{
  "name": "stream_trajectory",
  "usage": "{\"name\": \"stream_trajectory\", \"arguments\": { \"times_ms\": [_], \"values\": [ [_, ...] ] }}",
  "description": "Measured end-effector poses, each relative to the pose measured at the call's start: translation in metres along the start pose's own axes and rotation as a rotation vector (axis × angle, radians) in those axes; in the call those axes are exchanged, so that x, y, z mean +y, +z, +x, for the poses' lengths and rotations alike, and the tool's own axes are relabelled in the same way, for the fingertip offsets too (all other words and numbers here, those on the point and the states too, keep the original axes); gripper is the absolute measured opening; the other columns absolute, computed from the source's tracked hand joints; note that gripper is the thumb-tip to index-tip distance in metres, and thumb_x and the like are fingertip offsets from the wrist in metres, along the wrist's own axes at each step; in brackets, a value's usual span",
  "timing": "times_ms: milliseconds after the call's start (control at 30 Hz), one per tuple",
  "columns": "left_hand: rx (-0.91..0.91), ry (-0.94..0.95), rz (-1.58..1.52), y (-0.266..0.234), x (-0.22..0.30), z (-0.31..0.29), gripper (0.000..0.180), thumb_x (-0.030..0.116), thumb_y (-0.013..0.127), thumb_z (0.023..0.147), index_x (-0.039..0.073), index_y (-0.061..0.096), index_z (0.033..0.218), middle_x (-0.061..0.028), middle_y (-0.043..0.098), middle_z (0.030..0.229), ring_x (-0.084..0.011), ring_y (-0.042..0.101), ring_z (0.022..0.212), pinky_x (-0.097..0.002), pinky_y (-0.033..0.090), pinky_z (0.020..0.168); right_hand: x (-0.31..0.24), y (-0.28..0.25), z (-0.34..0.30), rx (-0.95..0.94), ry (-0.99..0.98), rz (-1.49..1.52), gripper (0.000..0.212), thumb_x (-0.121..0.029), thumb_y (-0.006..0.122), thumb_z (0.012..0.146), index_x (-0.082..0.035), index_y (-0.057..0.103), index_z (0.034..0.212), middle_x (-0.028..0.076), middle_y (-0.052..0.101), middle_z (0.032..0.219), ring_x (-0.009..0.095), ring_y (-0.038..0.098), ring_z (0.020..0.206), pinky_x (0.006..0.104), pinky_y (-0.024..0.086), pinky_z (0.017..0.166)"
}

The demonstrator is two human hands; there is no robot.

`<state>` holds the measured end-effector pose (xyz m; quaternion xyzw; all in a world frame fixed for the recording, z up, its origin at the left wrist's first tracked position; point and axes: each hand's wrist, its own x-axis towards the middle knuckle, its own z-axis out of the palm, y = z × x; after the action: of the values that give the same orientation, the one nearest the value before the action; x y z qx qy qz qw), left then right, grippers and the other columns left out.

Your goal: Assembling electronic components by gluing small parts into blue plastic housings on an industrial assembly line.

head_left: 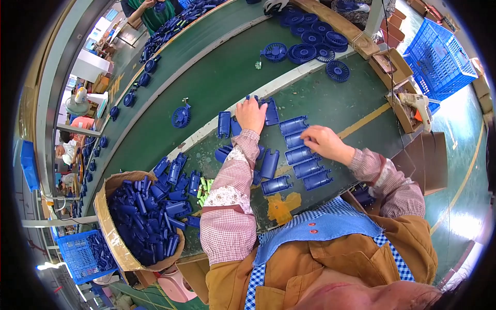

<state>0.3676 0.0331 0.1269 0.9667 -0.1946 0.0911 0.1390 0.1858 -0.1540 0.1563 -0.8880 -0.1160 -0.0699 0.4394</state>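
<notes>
My left hand reaches over the far side of the green table, its fingers curled onto a blue plastic half-shell, mostly hidden beneath them. Another half-shell lies just right of its thumb, and one more to its left. With bent, pinching fingers, my right hand grips the right end of a blue half-shell in a column. Above it in that column is a half-shell; several more, including one, lie below. Loose half-shells rest beside my left forearm.
A cardboard box heaped with blue parts stands left, beside light-green pieces. Round blue fan grilles pile up at the far right. A fan part sits on the green conveyor. A glue gun lies by cartons at right.
</notes>
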Motion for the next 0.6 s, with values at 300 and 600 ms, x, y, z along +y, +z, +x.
{"name": "stream_trajectory", "arguments": {
  "times_ms": [300,600],
  "values": [
    [0.041,0.25,-0.189,0.018,0.015,-0.007,0.029,0.004,0.066,0.069,0.011,0.057,0.095,-0.0067,0.062,0.09,-0.0294,0.051,0.096,-0.0436,0.036,0.084,-0.035,0.013,-0.086,0.128,-0.068,-0.159,0.035,-0.008,0.068,0.07,-0.005,0.059,0.105,0.012,0.058,0.111,0.031,0.055,0.103,0.0429,0.045,0.088],
    [0.143,0.249,-0.416,0.026,0.03,-0.015,0.049,0.008,0.069,0.072,0.011,0.055,0.12,-0.0127,0.047,0.128,-0.0349,0.04,0.121,-0.0474,0.031,0.105,-0.059,0.055,-0.099,-0.174,-0.081,-0.464,0.085,-0.04,0.077,0.065,-0.015,0.041,0.137,0.011,0.024,0.151,0.029,0.019,0.141,0.06,0.017,0.109]
  ]
}}
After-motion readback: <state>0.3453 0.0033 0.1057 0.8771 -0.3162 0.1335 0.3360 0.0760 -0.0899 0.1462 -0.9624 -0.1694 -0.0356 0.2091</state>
